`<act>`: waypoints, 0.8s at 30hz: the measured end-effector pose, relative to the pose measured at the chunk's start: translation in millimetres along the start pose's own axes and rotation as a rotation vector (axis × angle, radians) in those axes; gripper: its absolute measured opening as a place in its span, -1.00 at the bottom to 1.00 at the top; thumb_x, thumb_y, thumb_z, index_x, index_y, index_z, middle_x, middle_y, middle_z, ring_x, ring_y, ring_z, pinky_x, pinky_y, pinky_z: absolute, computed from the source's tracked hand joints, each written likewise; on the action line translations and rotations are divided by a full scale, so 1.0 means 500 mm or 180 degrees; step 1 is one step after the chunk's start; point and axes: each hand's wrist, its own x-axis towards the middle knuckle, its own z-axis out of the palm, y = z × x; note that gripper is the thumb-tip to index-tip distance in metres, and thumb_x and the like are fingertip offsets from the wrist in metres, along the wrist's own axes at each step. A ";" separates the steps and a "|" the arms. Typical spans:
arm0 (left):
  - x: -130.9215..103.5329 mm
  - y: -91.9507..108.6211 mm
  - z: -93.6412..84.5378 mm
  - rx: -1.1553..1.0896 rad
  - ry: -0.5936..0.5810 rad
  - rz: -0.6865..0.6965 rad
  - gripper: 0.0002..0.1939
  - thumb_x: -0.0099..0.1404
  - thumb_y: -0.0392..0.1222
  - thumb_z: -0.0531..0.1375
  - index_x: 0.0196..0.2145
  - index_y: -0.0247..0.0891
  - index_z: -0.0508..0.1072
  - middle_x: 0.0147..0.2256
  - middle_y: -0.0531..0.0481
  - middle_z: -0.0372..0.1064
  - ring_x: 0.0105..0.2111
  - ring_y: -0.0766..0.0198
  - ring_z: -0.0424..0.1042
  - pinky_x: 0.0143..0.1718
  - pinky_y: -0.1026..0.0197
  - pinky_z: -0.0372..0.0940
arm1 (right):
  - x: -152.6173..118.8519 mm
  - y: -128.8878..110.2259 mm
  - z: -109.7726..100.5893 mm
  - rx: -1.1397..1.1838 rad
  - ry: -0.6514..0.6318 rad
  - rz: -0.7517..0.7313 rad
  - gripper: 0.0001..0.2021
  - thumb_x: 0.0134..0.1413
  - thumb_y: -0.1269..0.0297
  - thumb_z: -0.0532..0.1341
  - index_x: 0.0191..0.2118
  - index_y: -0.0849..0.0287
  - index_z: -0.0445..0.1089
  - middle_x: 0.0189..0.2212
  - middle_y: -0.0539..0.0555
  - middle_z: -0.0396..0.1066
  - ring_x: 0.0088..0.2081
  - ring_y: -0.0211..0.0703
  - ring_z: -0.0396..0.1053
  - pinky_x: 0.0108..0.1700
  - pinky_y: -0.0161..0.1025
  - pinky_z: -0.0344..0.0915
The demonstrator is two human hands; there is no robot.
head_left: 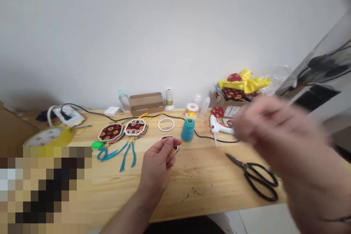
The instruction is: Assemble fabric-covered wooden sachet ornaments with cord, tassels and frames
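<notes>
My left hand [161,157] is raised over the middle of the wooden table, thumb and index finger pinched together; what it holds is too small to make out. Behind its fingertips, partly hidden, lies a small dark patterned piece [176,148]. My right hand [276,128] is lifted at the right, blurred by motion, its fingers seemingly curled but not clearly readable. A teal thread cone [187,130] stands just beyond my left hand. Black-handled scissors [253,177] lie below and left of my right hand, and a white glue gun [219,127] rests behind them.
Two stacks of patterned ornaments, one dark [111,132] and one with lattice [135,127], lie at left with teal tassels [128,156]. A round wooden lattice [166,124], yellow thread spool [192,109], cardboard box [147,104] and yellow cloth [248,82] are farther back. A black cable crosses the table.
</notes>
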 end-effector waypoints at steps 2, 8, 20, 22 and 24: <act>-0.007 -0.004 0.011 0.0040 -0.0097 -0.0046 -0.75 0.06 -0.14 0.32 -0.42 -0.44 0.54 -0.71 0.19 0.02 -0.69 0.57 -0.15 -0.69 0.41 -0.24 | -0.031 0.060 0.035 0.0348 -0.0385 0.0427 -0.82 0.00 0.27 0.28 -0.50 0.18 0.30 -0.64 -0.07 0.32 -0.62 -0.37 0.22 -0.56 -0.38 0.19; -0.018 -0.031 0.025 0.0101 -0.0097 -0.0200 -0.75 0.09 -0.13 0.30 -0.36 -0.42 0.54 -0.72 0.23 -0.07 -0.68 0.55 -0.15 -0.66 0.39 -0.20 | -0.074 0.209 0.124 0.1358 0.0069 0.1059 -0.85 -0.03 0.35 0.27 -0.40 0.19 0.25 -0.59 -0.09 0.37 -0.58 -0.41 0.27 -0.51 -0.41 0.18; -0.021 -0.050 0.027 0.0169 -0.0031 -0.0296 -0.78 0.06 -0.15 0.32 -0.41 -0.40 0.54 -0.70 0.19 0.01 -0.68 0.55 -0.13 -0.66 0.40 -0.21 | -0.072 0.214 0.119 0.1329 0.0346 0.0915 -0.75 -0.04 0.33 0.28 -0.33 0.11 0.14 -0.56 -0.10 0.42 -0.55 -0.33 0.33 -0.45 -0.34 0.25; -0.021 -0.054 0.028 0.0175 -0.0020 -0.0322 -0.77 0.05 -0.15 0.32 -0.40 -0.41 0.54 -0.70 0.19 0.02 -0.67 0.55 -0.12 -0.66 0.40 -0.20 | -0.074 0.216 0.118 0.1312 0.0329 0.0902 -0.77 -0.04 0.33 0.27 -0.35 0.11 0.14 -0.57 -0.10 0.42 -0.55 -0.32 0.33 -0.44 -0.33 0.26; -0.020 -0.059 0.029 0.0175 0.0007 -0.0326 -0.77 0.04 -0.15 0.33 -0.40 -0.41 0.54 -0.71 0.19 0.02 -0.67 0.55 -0.12 -0.66 0.40 -0.21 | -0.075 0.217 0.117 0.1292 0.0334 0.0880 -0.78 -0.03 0.33 0.26 -0.35 0.11 0.14 -0.58 -0.11 0.41 -0.55 -0.33 0.33 -0.44 -0.34 0.26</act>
